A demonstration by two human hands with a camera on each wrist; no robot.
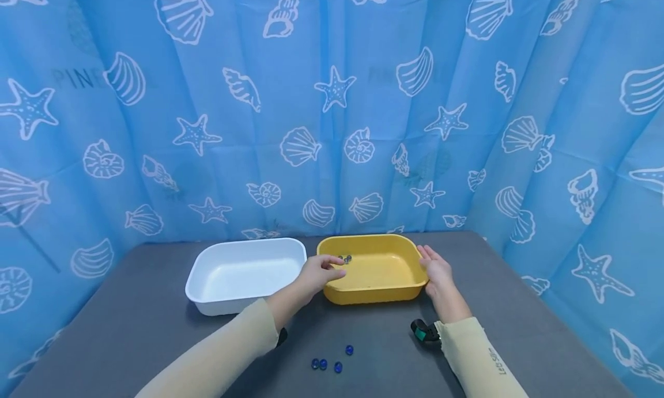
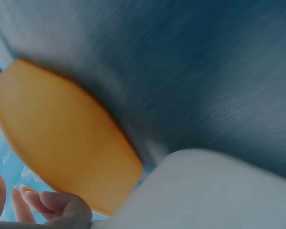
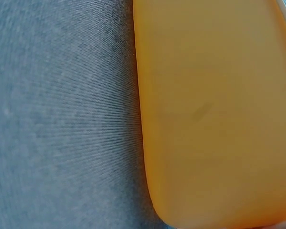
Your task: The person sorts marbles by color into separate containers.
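Note:
A yellow tray (image 1: pixel 381 294) stands on the grey table, with a few dark glass beads (image 1: pixel 344 259) in its far left corner. My left hand (image 1: pixel 332 266) hovers over the tray's left rim with loosely curved fingers (image 2: pixel 47 202), and nothing shows between them. My right hand (image 1: pixel 427 260) rests against the tray's right rim with its fingers fairly straight. The left wrist view shows the yellow tray's (image 2: pixel 62 138) outer wall, blurred. The right wrist view shows that wall (image 3: pixel 214 109) from close up.
A white tray (image 1: pixel 207 297) holding nothing stands just left of the yellow one, nearly touching it. Several blue glass beads (image 1: pixel 332 360) lie on the grey table (image 1: pixel 519 294) near its front edge, between my forearms. A blue shell-print curtain encloses the table at the back and sides.

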